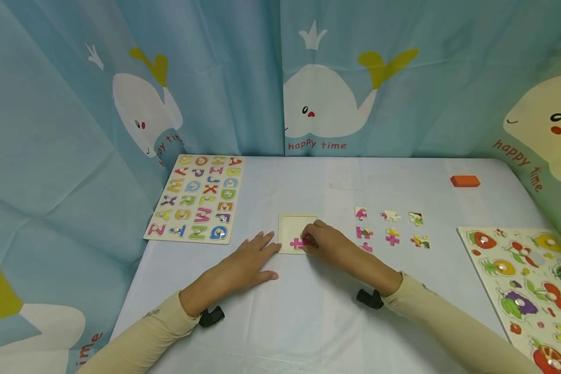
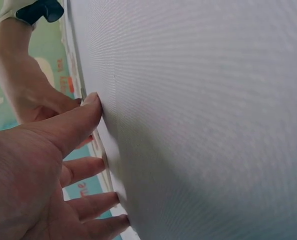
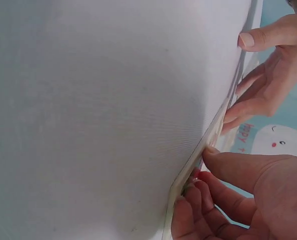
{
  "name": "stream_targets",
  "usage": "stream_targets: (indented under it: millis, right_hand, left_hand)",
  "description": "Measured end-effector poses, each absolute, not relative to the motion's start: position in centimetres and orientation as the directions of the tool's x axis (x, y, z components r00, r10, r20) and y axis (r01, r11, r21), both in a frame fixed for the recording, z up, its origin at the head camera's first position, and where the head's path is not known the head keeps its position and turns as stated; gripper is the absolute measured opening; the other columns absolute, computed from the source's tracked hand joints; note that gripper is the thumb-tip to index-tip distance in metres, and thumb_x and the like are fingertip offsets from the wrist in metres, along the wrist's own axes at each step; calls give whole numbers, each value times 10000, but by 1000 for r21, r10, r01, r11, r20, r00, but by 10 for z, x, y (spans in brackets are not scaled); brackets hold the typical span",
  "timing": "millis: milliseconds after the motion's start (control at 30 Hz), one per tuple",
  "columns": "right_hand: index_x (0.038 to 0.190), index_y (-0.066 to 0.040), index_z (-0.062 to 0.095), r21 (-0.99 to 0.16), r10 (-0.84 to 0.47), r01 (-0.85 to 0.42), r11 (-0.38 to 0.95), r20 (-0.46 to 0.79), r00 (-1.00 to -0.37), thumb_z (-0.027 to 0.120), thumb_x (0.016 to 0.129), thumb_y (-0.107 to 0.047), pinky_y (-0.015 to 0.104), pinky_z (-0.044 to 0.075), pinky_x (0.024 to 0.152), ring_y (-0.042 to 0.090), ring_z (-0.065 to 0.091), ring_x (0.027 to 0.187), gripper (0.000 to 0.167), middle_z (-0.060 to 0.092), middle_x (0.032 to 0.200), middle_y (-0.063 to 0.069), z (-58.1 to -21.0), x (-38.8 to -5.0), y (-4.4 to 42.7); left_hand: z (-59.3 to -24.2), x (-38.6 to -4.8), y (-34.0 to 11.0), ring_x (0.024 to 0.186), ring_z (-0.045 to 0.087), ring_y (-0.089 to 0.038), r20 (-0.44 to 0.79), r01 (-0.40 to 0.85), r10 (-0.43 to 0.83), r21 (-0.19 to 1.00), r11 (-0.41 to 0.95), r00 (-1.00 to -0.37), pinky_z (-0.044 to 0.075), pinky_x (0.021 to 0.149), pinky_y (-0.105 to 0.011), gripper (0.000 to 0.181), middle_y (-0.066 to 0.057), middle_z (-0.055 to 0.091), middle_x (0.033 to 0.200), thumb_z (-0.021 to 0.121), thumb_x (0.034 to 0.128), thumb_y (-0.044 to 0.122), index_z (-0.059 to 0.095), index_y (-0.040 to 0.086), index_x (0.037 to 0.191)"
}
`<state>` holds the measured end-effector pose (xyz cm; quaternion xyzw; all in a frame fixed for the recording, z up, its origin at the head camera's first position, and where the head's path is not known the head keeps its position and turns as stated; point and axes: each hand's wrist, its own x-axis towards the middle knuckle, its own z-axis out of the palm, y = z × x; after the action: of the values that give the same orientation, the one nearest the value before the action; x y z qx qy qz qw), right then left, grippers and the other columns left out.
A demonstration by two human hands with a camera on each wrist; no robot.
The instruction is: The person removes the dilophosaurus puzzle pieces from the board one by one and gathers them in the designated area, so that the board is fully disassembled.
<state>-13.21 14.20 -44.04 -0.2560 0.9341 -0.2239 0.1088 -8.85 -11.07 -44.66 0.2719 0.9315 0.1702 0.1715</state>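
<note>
A small square puzzle tray (image 1: 291, 224) with a pale rim lies in the middle of the table. Within its lower part is a pink and yellow jigsaw piece (image 1: 297, 243), partly covered by my right hand (image 1: 329, 244). The curled fingers and thumb of that hand pinch the piece at the tray's near edge; in the right wrist view the fingers (image 3: 206, 195) hide most of it. My left hand (image 1: 249, 262) lies spread on the table, its fingertips touching the tray's left side. The left wrist view shows its thumb (image 2: 83, 117) stretched out.
Several loose jigsaw pieces (image 1: 392, 237) lie in rows right of the tray. An alphabet board (image 1: 194, 200) is at the back left, and a fruit board (image 1: 491, 259) at the right edge. An orange block (image 1: 465, 181) sits at the back right. Whale-print curtains (image 1: 243, 78) surround the table.
</note>
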Motion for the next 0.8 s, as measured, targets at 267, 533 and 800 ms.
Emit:
stream_targets:
  millis: [267,533,800]
  right_hand:
    - [1087,-55,643,-436,-528,-453,778,-62,-847,802,936,-71,346,595,831,177,595,855,220,621,992,58,-438,-130,141]
    - [1033,-98,652,-530,-523,-419,737,-56,-850,787,945,-56,332,592,817,160,611,846,167,686,920,0,-435,-132,146]
    - [1059,-100,665,-615,-530,-423,665,10,-848,732,978,-26,321,554,759,162,655,889,129,712,937,8,-418,-138,168]
  left_hand:
    - [-446,-88,-111,1608,231,-387,-225,450,568,414,791,-792,271,1257,-624,691,-152,283,1730,695,1021,429,461,114,1590]
    - [-447,-89,-110,1605,240,-391,-223,456,570,408,791,-791,280,1253,-624,690,-155,289,1727,701,1018,425,465,114,1586]
    - [-448,-89,-111,1609,229,-385,-228,450,568,412,792,-791,275,1259,-615,684,-148,282,1731,693,1024,422,460,119,1592]
